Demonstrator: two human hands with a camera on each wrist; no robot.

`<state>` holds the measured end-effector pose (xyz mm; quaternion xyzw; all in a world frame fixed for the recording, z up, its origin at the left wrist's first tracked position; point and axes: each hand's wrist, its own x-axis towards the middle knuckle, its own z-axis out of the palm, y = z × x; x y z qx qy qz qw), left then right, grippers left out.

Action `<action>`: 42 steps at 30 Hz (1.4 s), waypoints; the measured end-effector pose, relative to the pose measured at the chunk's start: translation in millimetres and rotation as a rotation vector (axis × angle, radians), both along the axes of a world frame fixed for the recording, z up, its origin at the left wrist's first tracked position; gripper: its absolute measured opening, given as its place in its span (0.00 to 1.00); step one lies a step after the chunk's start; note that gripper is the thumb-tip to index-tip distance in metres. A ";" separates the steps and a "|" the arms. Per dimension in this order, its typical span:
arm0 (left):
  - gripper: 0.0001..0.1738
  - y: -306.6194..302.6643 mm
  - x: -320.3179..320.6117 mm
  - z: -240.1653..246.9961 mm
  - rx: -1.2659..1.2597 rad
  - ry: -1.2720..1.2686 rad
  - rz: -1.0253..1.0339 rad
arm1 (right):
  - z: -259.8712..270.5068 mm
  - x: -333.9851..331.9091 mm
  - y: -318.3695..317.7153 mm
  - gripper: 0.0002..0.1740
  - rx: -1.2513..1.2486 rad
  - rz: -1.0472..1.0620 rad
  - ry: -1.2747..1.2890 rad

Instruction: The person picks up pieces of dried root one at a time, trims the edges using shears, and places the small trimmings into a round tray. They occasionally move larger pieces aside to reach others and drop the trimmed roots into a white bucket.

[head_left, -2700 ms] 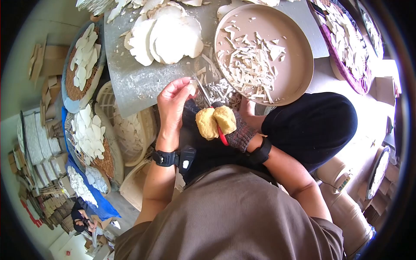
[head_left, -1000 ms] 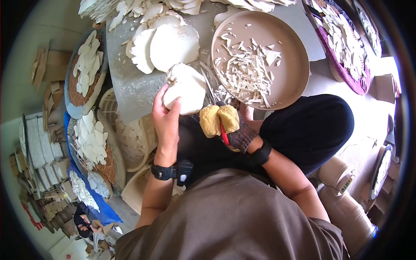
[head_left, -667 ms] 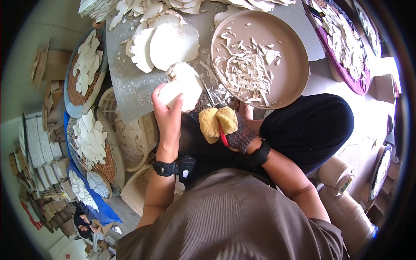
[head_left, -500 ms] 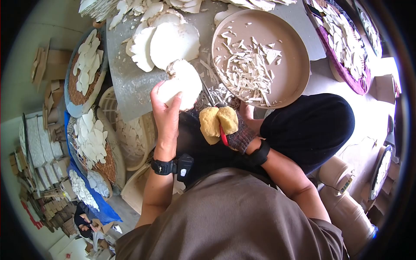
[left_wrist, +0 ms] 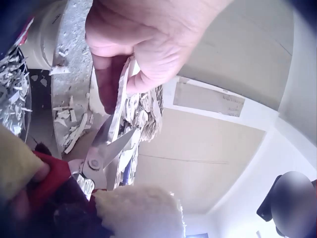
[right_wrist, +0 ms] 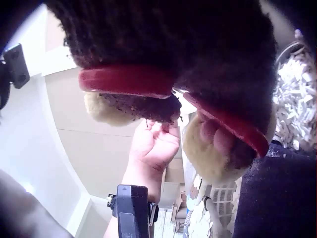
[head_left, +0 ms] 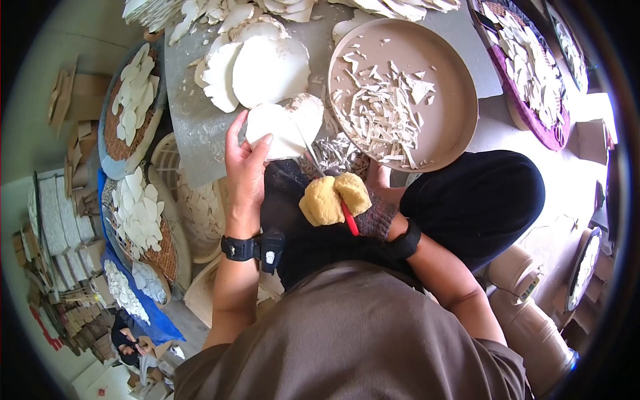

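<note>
My bare left hand (head_left: 247, 170) pinches a thin white slice (head_left: 279, 135), thumb on top and fingers underneath. A rough brownish patch marks the slice's upper right edge. My right hand (head_left: 381, 215), in a dark knitted glove, grips red-handled scissors (head_left: 350, 219). Chunks of yellow foam (head_left: 325, 201) surround the fingers at the handles. In the left wrist view, the scissors (left_wrist: 94, 163) have their blades apart, one on each side of the slice (left_wrist: 120, 99) near its lower end. The right wrist view shows the red handles (right_wrist: 126, 81) around the gloved fingers.
A round brown tray (head_left: 443, 120) of white trimmings stands ahead on the right. More white slices (head_left: 270, 70) lie on the grey metal table (head_left: 193, 127). Scraps (head_left: 337, 153) lie below the table edge. Baskets of slices (head_left: 137, 213) stand at left; another person (head_left: 127, 337) is farther back.
Earlier my left hand held a small piece at the scissors; it then held this large slice. The slice has since turned, its brown edge going from upper left to the right by the blades.
</note>
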<state>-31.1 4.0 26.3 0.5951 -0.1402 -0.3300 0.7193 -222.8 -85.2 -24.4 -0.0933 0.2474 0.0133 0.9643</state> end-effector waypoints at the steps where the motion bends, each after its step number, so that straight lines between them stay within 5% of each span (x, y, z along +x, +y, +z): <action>1: 0.35 -2.2 -2.3 0.7 -0.020 0.024 -0.002 | 12.8 2.3 2.9 0.49 -0.139 0.056 0.032; 4: 0.35 -0.3 0.4 8.0 0.023 0.031 -0.096 | 14.4 1.9 2.2 0.62 -0.309 0.151 0.001; 7: 0.36 0.1 3.4 10.0 0.043 0.020 -0.140 | -47.7 -4.2 18.4 0.43 -0.095 0.025 -0.194; 12: 0.36 -0.5 8.1 6.9 0.034 0.016 -0.157 | -50.6 -2.6 21.3 0.17 0.106 -0.056 -0.491; 15: 0.36 -2.5 8.1 5.1 0.023 0.021 -0.146 | -38.6 -3.2 19.0 0.17 -0.179 -0.066 -0.457; 18: 0.33 -3.0 9.3 5.3 0.021 0.032 -0.150 | -43.0 0.6 18.1 0.17 -0.006 -0.078 -0.481; 23: 0.22 -4.1 22.6 10.2 0.074 0.116 -0.195 | -24.6 1.7 2.7 0.19 -0.490 0.093 -0.314; 27: 0.14 -3.0 39.5 13.4 -0.132 0.099 -0.041 | -21.5 4.6 1.0 0.20 -0.463 0.101 -0.307; 30: 0.12 -3.0 52.8 14.1 -0.090 -0.326 -0.027 | -18.6 -1.8 -0.7 0.20 0.092 0.013 -0.243; 31: 0.13 -4.5 48.1 14.8 0.031 -0.508 0.003 | -17.0 3.0 2.0 0.21 -0.251 0.101 -0.228; 34: 0.12 -2.6 45.3 0.4 0.102 -1.080 -0.087 | -17.6 6.5 0.8 0.21 -0.574 0.112 -0.352; 40: 0.09 -2.2 30.2 -3.0 0.099 -0.800 -0.167 | -24.9 8.6 0.4 0.19 -0.676 0.070 -0.416; 42: 0.09 -3.3 33.2 -8.3 0.083 -0.810 -0.171 | -9.7 9.9 -2.7 0.19 -0.533 0.034 -0.412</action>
